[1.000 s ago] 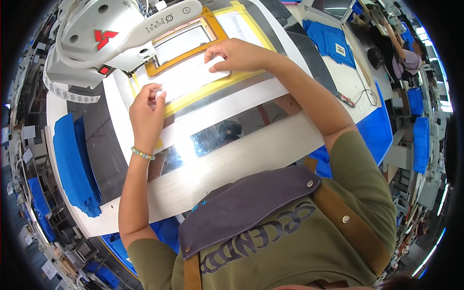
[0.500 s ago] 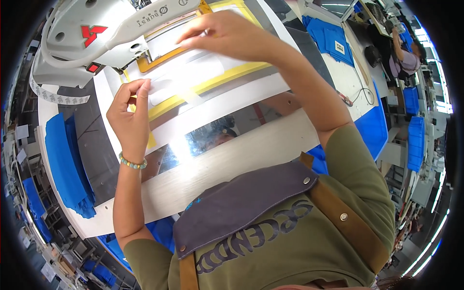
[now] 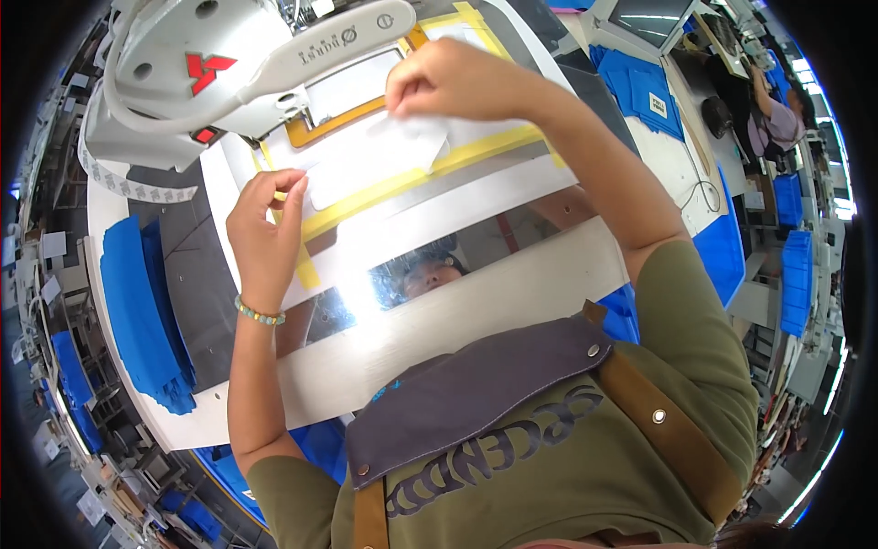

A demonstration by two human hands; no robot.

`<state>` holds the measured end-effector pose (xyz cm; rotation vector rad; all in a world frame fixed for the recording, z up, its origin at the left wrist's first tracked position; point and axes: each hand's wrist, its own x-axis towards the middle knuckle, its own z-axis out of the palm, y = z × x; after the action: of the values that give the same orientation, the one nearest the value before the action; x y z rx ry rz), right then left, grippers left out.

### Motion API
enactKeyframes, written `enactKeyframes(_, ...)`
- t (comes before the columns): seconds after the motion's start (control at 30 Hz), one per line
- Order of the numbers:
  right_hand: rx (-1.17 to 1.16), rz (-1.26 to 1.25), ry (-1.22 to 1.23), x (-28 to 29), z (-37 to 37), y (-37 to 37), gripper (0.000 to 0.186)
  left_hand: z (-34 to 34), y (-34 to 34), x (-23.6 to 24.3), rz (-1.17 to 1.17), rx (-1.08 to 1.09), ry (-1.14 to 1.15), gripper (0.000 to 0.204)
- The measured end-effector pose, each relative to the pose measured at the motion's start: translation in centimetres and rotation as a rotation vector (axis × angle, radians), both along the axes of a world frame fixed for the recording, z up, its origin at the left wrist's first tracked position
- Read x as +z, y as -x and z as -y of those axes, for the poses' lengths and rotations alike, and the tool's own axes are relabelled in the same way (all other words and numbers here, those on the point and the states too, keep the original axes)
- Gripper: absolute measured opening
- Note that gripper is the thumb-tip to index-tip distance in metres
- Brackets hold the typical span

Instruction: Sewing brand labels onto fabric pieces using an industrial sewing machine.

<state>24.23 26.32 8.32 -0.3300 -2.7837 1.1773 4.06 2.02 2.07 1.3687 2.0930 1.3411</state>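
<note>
A thin white sheet [image 3: 366,169] lies over the work area of a white sewing machine [image 3: 219,46], inside a border of yellow tape [image 3: 357,208]. At its left end, my left hand [image 3: 265,224] has thumb and forefinger pinched together on the edge. My right hand [image 3: 457,82] is closed above the sheet's right part, fingers curled in; a blurred white flap shows under it, and what the fingertips hold is hidden. Just beyond the sheet is the machine's orange clamp frame [image 3: 338,125], with my right hand near its right end.
Blue fabric pieces [image 3: 142,311] are stacked at the left. More blue pieces [image 3: 640,87] with a white label lie at the far right, near a dark cable [image 3: 702,195]. A blue bin [image 3: 721,242] stands beside the table's right edge. Another person [image 3: 777,119] works further right.
My right hand has gone from loosely spread fingers to a closed hand. The sheet's right part now lifts into a flap. The whole view has shifted slightly; my left hand keeps its pinch.
</note>
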Motion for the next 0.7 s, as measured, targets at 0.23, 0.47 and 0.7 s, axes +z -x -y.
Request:
enactKeyframes(0.23, -0.106, -0.145, -0.146, -1.5, -5.1, 5.8, 0.018, -1.4, 3.8, -2.0, -0.77, -0.21, 0.157, 0.05)
enactKeyframes(0.47, -0.054, 0.14, 0.091, -5.8, -2.2, 9.4, 0.013, -1.2, 3.1, -3.3, -0.782, -0.268, 0.179, 0.058)
enactKeyframes(0.7, -0.157, 0.121, -0.016, -5.0, -0.5, 9.6, 0.015, -1.4, 2.9, -3.3, -0.804, -0.279, 0.226, 0.06)
